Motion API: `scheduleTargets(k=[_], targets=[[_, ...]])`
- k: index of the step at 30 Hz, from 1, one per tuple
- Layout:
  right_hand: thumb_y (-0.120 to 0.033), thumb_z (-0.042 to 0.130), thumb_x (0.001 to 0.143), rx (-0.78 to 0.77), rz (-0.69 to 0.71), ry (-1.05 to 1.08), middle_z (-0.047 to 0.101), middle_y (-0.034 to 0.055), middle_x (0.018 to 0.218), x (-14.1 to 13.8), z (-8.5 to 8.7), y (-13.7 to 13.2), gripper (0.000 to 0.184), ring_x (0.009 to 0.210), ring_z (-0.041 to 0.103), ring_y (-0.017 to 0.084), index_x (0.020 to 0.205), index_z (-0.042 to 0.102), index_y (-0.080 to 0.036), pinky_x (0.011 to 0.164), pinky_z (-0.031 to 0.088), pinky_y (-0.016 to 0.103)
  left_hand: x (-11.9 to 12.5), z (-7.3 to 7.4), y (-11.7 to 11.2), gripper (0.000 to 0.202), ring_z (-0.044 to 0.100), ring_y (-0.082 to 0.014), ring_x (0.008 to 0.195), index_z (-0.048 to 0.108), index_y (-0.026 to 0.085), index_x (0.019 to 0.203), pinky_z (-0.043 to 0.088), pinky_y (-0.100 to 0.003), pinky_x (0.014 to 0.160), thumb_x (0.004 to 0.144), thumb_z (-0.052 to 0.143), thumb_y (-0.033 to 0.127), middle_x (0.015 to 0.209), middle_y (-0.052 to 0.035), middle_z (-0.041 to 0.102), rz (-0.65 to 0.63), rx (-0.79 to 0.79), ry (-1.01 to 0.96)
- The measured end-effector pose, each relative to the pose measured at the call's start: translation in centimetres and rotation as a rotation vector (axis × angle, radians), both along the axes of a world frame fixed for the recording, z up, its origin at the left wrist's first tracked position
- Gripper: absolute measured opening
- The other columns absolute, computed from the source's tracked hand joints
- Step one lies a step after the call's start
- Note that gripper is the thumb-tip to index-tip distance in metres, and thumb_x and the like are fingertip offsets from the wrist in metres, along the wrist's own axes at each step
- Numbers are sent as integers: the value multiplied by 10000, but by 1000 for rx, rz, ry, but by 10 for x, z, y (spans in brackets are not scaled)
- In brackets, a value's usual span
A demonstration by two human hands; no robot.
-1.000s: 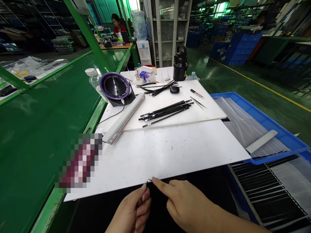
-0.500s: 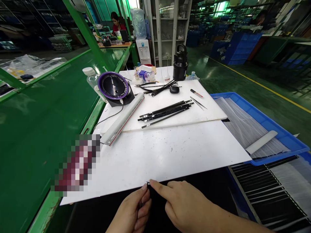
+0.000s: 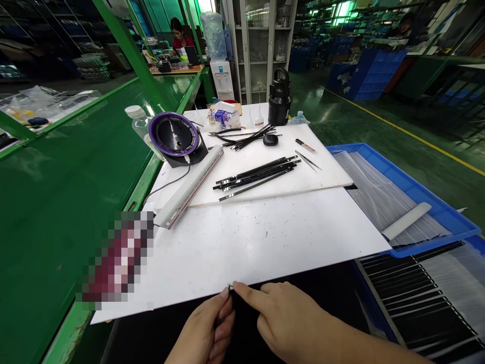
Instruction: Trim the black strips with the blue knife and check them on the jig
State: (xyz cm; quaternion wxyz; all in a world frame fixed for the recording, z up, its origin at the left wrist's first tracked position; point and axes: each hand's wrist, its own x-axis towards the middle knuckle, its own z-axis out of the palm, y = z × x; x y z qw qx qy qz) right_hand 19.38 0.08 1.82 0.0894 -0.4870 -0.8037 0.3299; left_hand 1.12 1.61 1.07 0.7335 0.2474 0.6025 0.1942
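Head view: the left hand (image 3: 200, 328) clenches its fingers on a thin black strip (image 3: 229, 286) at the white board (image 3: 261, 242) edge; the right hand (image 3: 291, 323) extends a forefinger to the strip's tip, contact unclear.

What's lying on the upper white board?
Black strips in two bunches, tweezers, a pen-like tool and a black pouch; the board beneath them is hidden, so nothing under them can be seen.
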Motion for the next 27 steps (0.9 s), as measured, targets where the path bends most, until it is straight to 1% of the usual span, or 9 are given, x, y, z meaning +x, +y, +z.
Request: scheduleTargets(k=[4, 8, 12, 18, 21, 24, 27], targets=[[-157, 400, 847, -29, -13, 71, 698, 57, 997, 1, 3, 1, 622, 834, 648, 216, 1459, 365, -261, 741, 459, 299, -3, -1, 1, 481, 119, -46, 403, 388, 213, 650, 37, -206, 382, 748, 572, 647, 499, 79, 310, -23, -7, -8], [-145, 400, 845, -60, -24, 122, 696, 52, 1046, 2, 5, 3, 620, 877, 644, 207, 1455, 376, -257, 778, 460, 293, -5, -4, 2, 512, 119, -46, 393, 378, 219, 654, 36, -205, 371, 711, 581, 685, 490, 85, 308, -49, -27, -25], [-144, 404, 847, -72, -17, 111, 696, 57, 1043, 3, 6, 4, 618, 872, 643, 204, 1455, 376, -257, 758, 453, 288, -5, -4, 2, 529, 112, -43, 391, 375, 218, 660, 32, -199, 366, 723, 558, 710, 493, 88, 304, -62, -27, -30], [-164, 411, 831, 13, 7, 12, 699, 48, 895, 1, 4, 3, 635, 746, 648, 221, 1453, 362, -280, 636, 429, 297, -5, -4, 2, 536, 115, -39, 389, 391, 215, 666, 44, -189, 359, 714, 571, 717, 503, 88, 306, -61, 9, -17], [-179, 405, 836, 40, 9, -41, 693, 48, 866, 0, 2, 1, 634, 706, 646, 230, 1457, 350, -292, 591, 410, 305, -7, -7, 1, 526, 118, -38, 388, 397, 214, 666, 57, -184, 353, 716, 583, 703, 505, 89, 309, -61, 17, -24], [-184, 400, 847, 51, 10, -55, 694, 53, 879, 0, -1, 0, 628, 713, 648, 237, 1463, 340, -290, 595, 411, 312, -7, -9, 0, 518, 124, -39, 390, 405, 210, 666, 60, -179, 351, 732, 574, 695, 504, 88, 307, -47, 30, -14], [-178, 399, 851, 51, 0, -13, 702, 58, 945, 1, -2, 0, 621, 772, 655, 237, 1461, 346, -283, 650, 433, 316, -8, -10, 0, 515, 127, -41, 389, 403, 211, 666, 62, -175, 348, 745, 560, 695, 504, 87, 306, -47, 27, -11]])
